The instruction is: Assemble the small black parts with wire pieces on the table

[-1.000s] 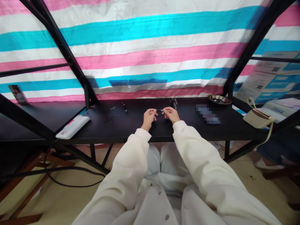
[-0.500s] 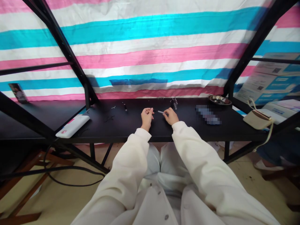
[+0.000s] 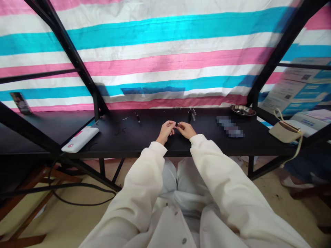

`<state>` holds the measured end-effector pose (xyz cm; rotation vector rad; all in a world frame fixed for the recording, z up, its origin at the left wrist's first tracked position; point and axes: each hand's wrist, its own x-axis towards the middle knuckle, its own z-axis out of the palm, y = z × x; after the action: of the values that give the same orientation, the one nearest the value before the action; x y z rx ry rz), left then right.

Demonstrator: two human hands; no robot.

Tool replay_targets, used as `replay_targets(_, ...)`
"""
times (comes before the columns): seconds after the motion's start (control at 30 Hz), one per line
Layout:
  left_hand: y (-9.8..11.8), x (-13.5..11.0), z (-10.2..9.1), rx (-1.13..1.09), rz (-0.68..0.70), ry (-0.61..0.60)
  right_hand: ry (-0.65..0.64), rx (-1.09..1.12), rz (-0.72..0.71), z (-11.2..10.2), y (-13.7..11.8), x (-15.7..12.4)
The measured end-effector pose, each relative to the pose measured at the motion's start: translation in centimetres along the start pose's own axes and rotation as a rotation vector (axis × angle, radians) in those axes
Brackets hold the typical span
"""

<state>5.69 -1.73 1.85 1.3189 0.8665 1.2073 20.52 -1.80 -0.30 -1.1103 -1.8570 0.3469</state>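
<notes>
My left hand (image 3: 167, 131) and my right hand (image 3: 186, 130) meet fingertip to fingertip just above the black table. A small black cylindrical piece (image 3: 176, 124) shows between them, pinched by the left fingers. My right thumb and fingers are closed at its other end; the thin grey tube they held a moment before is now mostly hidden. Beyond the right hand stand small clear-grey and black cylinders (image 3: 193, 114) in a cluster. A short black piece with a pale end (image 3: 138, 119) lies left of the hands.
A row of tiny metal parts (image 3: 177, 108) lies at the table's back edge. To the right are a steel dish (image 3: 243, 110), a pixelated item (image 3: 230, 126) and a cream purse (image 3: 284, 132). A white oblong device (image 3: 80, 139) sits left; black frame posts (image 3: 97, 100) flank the table.
My hands have come together, closing the gap between the black piece on the left and the grey tube on the right. The tube is now largely covered by fingers.
</notes>
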Motion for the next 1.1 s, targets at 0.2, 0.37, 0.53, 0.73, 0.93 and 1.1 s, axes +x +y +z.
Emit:
replay_targets(0.2, 0.0, 0.2, -0.2, -0.01, 0.027, 0.138, 0.258, -0.234, 0.325, -1.4, 1.1, 0.5)
replay_targets(0.37, -0.2, 0.5, -0.5, -0.026, 0.029, 0.193, 0.308, -0.349, 0.619, -3.6, 2.6, 1.2)
replay_targets(0.53, 0.0, 0.3, -0.4, -0.046, 0.029, 0.196, 0.23, -0.39, 0.639, -4.5, 3.6, 1.5)
replay_targets(0.73, 0.1, 0.2, -0.3, -0.042, 0.016, 0.188, 0.204, -0.416, 0.632, -4.1, 4.0, 1.8)
replay_targets(0.93, 0.3, 0.0, -0.2, -0.037, 0.013, 0.187, 0.187, -0.426, 0.65, -3.9, 4.0, 2.1)
replay_targets(1.1, 0.3, 0.0, -0.3, -0.031, 0.007, 0.188, 0.144, -0.433, 0.666, -4.0, 4.0, 2.0)
